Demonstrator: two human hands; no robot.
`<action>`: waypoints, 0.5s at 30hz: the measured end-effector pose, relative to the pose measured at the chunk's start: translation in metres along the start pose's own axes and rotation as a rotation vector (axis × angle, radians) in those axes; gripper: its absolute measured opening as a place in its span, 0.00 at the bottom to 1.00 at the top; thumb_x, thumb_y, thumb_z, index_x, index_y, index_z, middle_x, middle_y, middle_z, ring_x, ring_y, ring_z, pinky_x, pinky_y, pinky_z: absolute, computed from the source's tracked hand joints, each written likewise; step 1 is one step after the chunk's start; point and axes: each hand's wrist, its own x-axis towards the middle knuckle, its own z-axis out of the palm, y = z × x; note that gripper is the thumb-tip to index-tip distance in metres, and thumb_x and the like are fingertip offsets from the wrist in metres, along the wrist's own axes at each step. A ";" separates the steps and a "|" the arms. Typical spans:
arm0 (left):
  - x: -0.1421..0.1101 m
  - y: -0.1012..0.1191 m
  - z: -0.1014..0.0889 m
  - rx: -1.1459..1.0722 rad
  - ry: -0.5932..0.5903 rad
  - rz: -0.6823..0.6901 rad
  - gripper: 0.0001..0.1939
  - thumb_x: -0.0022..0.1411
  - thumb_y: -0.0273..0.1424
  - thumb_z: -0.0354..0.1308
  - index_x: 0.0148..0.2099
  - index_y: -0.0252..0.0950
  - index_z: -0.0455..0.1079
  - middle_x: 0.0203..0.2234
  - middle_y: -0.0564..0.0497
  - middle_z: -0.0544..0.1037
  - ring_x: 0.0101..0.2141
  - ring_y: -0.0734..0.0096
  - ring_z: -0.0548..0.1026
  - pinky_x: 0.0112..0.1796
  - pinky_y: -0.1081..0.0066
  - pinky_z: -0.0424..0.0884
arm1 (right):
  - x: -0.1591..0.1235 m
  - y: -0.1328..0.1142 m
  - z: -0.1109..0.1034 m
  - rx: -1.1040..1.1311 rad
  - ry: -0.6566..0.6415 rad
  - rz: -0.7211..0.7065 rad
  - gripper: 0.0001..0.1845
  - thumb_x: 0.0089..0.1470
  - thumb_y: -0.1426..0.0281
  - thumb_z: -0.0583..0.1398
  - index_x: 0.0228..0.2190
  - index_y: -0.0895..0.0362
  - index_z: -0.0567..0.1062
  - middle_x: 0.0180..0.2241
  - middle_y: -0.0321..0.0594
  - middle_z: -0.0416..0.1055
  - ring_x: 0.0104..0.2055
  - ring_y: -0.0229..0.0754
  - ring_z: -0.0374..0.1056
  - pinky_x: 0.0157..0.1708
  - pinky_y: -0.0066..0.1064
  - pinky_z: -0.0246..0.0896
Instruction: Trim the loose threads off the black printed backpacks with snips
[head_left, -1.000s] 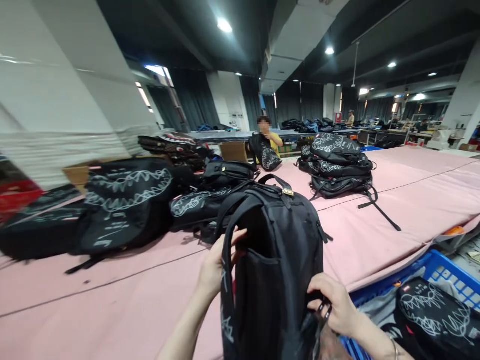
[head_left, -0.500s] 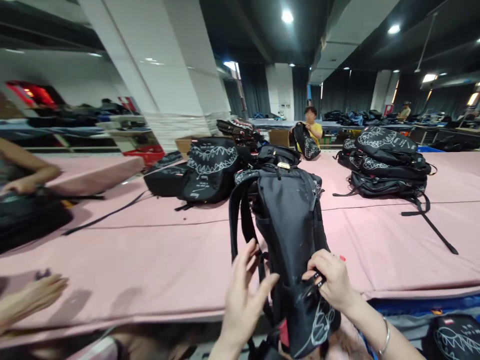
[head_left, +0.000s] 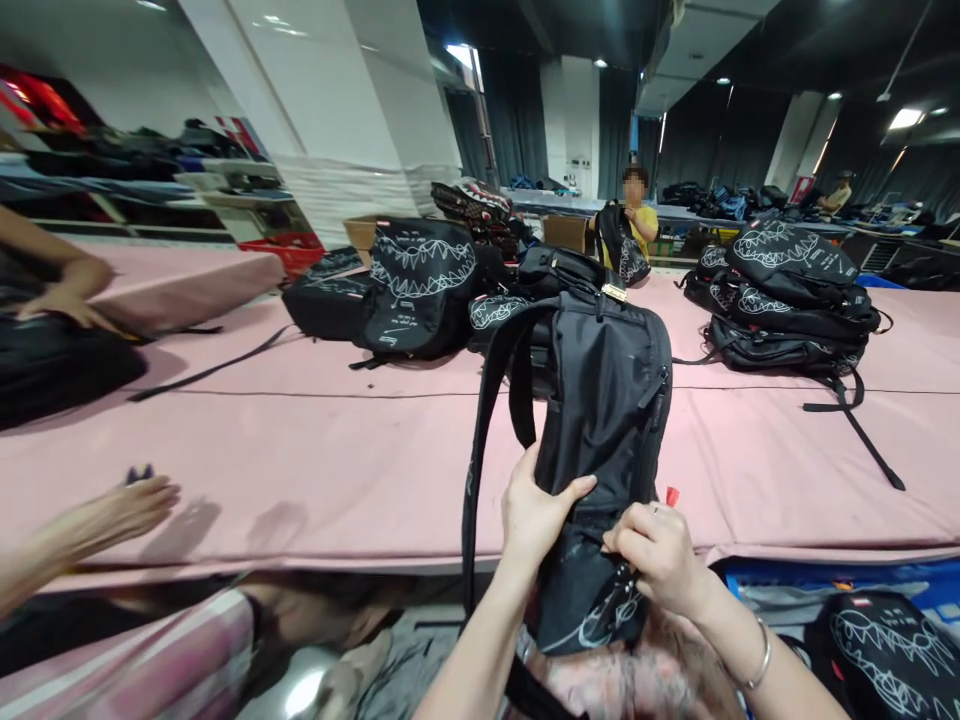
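Observation:
A black backpack (head_left: 600, 400) stands on its end at the near edge of the table, its side turned toward me and its lower part over my lap. My left hand (head_left: 536, 505) grips its left edge, thumb laid across the front and fingers hidden behind. On the right, the curled fingers of my right hand (head_left: 651, 550) pinch the fabric near the lower side pocket. Dark, shiny bits show just below those fingers, too small to name. A small red piece (head_left: 672, 496) sticks out above that hand. One shoulder strap (head_left: 487, 430) hangs down at the left.
Black backpacks with white scribbled print (head_left: 421, 290) lie behind mine on the pink-covered table (head_left: 337, 470); another pile (head_left: 787, 295) lies right. At left are a person's hand (head_left: 139, 505) and another person's arm (head_left: 52, 260). A person in yellow (head_left: 643, 225) holds a backpack farther back.
My left hand has closed from a spread pose onto the backpack's edge. The backpack has come more upright, its top shifting right. My right hand stays at the lower side.

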 end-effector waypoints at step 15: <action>-0.057 -0.045 0.025 0.197 0.090 0.026 0.32 0.50 0.43 0.62 0.54 0.38 0.55 0.46 0.43 0.66 0.48 0.52 0.66 0.48 0.52 0.64 | -0.078 -0.023 0.028 -0.007 0.154 0.376 0.12 0.57 0.75 0.51 0.26 0.58 0.72 0.26 0.40 0.68 0.25 0.37 0.63 0.24 0.27 0.56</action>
